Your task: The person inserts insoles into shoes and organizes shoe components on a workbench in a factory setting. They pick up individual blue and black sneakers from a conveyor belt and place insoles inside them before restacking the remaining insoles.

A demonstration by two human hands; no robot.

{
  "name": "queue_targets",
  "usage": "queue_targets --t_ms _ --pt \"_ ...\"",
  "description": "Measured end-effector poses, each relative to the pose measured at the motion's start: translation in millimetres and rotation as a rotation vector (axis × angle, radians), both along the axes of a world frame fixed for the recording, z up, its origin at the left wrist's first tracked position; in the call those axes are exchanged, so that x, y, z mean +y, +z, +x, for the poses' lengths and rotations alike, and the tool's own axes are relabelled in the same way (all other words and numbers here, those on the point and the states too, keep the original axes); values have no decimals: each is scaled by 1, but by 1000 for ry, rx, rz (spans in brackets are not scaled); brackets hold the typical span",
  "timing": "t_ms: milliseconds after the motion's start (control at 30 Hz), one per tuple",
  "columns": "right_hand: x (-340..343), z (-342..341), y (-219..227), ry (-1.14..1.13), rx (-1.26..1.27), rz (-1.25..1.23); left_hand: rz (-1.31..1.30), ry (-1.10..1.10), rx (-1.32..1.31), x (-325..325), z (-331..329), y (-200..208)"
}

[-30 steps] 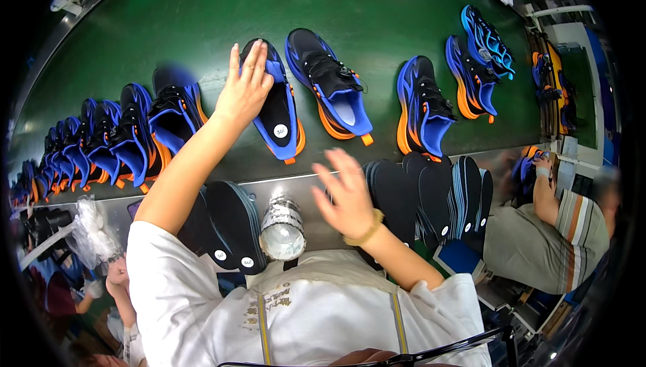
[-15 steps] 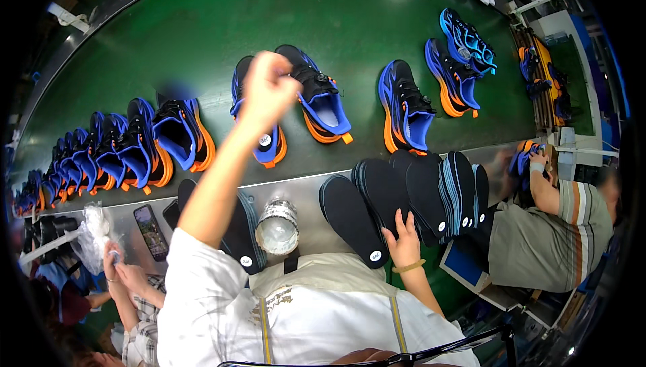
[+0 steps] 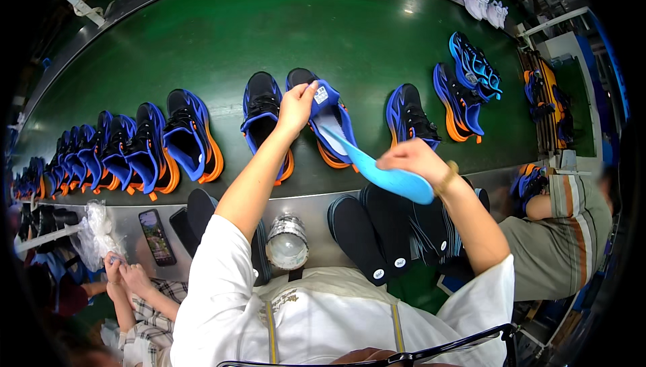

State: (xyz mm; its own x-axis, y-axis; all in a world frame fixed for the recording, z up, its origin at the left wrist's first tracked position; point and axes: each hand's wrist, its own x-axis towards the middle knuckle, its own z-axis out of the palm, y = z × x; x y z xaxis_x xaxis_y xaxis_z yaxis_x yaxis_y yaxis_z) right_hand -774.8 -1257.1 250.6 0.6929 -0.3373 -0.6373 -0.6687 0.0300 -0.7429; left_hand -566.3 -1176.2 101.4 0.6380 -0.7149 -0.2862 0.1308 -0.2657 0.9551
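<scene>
**Insole (image 3: 385, 177) at the shoe's (image 3: 326, 145) mouth**

On my feed, the left hand (image 3: 296, 107) pinches the shoe's tongue (image 3: 326, 92); the right hand (image 3: 412, 160) grips the insole, its tip at the opening. Just left of that shoe stands a second shoe (image 3: 261, 101).

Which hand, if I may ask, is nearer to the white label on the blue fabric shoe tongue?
Left: the left hand grips the tongue beside the label; the right hand is farther, lower right, holding a curved blue insole.
</scene>
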Motion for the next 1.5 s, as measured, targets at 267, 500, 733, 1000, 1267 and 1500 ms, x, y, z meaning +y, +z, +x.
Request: queue_targets --t_ms 267,500,733,1000,1267,1500 --pt "21 60 -131 514 27 -900 -3 -170 11 1 2 -12" --pt "47 54 -109 405 20 -1149 33 -250 -122 9 -1 6" --pt "21 74 -87 705 413 -712 67 -157 -257 10 -15 15" --pt "29 82 -142 635 190 -1049 26 -221 -155 10 -11 1" --pt "19 83 -155 777 237 -1024 -30 -165 -176 13 -18 -3" --pt "9 67 -149 826 77 -942 -75 -177 -152 14 -21 -6"
